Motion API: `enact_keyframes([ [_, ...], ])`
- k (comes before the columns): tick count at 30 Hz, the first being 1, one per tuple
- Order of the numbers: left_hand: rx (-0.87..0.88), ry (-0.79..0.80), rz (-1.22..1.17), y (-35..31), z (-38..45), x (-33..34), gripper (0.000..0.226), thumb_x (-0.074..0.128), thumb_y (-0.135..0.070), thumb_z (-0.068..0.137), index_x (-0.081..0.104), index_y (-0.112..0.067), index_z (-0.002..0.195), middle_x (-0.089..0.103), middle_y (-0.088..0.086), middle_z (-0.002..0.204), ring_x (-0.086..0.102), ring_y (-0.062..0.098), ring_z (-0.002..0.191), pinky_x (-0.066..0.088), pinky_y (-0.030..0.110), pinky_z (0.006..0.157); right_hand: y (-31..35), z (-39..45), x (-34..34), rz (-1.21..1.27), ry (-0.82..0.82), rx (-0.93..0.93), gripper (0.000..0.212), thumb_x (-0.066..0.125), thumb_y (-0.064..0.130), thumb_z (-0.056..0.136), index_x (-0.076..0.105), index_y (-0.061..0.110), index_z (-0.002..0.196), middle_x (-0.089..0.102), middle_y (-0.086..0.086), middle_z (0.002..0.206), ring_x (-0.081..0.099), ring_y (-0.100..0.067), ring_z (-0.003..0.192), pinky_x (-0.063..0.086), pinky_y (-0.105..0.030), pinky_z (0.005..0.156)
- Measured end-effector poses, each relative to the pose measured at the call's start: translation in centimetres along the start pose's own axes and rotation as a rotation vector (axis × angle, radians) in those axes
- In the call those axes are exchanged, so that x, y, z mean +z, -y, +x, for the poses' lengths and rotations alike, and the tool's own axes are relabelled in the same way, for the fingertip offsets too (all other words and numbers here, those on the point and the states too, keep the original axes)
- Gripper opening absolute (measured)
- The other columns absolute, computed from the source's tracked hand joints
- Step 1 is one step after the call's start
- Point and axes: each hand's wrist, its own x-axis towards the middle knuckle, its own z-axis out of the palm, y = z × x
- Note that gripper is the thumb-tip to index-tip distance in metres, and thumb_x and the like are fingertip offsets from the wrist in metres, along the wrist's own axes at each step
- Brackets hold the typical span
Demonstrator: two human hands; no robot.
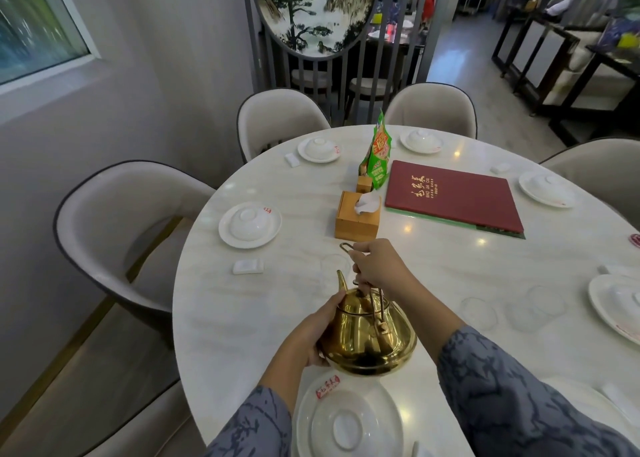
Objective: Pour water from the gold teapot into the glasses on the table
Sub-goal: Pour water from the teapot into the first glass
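The gold teapot (367, 335) is held just above the near part of the round marble table (450, 283), its spout pointing away from me. My right hand (377, 266) grips the raised wire handle at its top. My left hand (318, 332) presses against the pot's left side. A clear glass (334, 271) stands just beyond the spout, hard to make out. Three more clear glasses (479, 312) (521, 316) (545, 300) stand to the right.
A wooden tissue box (356, 219) and a green packet (379, 158) stand mid-table beside a red menu (453, 196). Plates with upturned bowls (250, 225) (348, 418) ring the table, with small white rests (247, 266). Beige chairs (114, 221) surround it.
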Motion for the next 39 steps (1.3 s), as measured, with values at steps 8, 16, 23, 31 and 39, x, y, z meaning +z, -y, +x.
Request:
enact_keyframes([
  [8,-0.003,0.021,-0.026,-0.3,-0.3,0.2,0.095,0.064,-0.088,0.06,0.062,-0.021,0.127,0.066,0.012,0.127,0.059,0.033,0.117,0.047,0.049,0.104,1.2,0.8,0.2,-0.129,0.015,0.025,0.025,0.05,0.014,0.101,0.066,-0.003,0.092,0.053,-0.008,0.064,0.049,-0.026,0.045,0.04,-0.032,0.046],
  [16,-0.008,0.023,-0.031,-0.5,-0.4,0.5,0.097,0.06,-0.089,0.062,0.062,-0.019,0.129,0.065,0.014,0.129,0.059,0.034,0.119,0.048,0.05,0.105,2.4,1.5,0.3,-0.186,0.045,0.088,0.028,0.053,0.011,0.1,0.068,-0.009,0.112,0.053,-0.011,0.067,0.047,-0.024,0.046,0.042,-0.037,0.055],
  [23,-0.004,-0.013,-0.043,-0.2,0.1,0.8,0.114,0.067,-0.094,0.04,0.065,-0.021,0.127,0.067,0.013,0.128,0.06,0.035,0.12,0.047,0.052,0.107,2.3,1.3,-0.4,-0.257,0.044,0.011,0.03,0.051,0.011,0.096,0.064,-0.011,0.111,0.055,-0.008,0.062,0.052,-0.019,0.047,0.045,-0.028,0.046],
  [31,-0.005,0.0,-0.057,-0.3,-0.4,1.6,0.11,0.064,-0.095,0.044,0.066,-0.02,0.124,0.068,0.013,0.127,0.061,0.035,0.119,0.05,0.051,0.104,3.0,1.6,-0.6,-0.357,0.068,0.008,0.032,0.05,0.012,0.097,0.064,-0.01,0.115,0.057,-0.009,0.066,0.052,-0.018,0.051,0.046,-0.029,0.053],
  [39,-0.01,0.022,-0.064,-0.6,-0.7,1.9,0.105,0.061,-0.094,0.052,0.065,-0.018,0.125,0.066,0.014,0.128,0.059,0.034,0.119,0.049,0.05,0.106,3.3,1.9,-0.9,-0.406,0.083,-0.006,0.032,0.05,0.012,0.097,0.064,-0.01,0.115,0.062,-0.018,0.084,0.057,-0.029,0.068,0.047,-0.031,0.057],
])
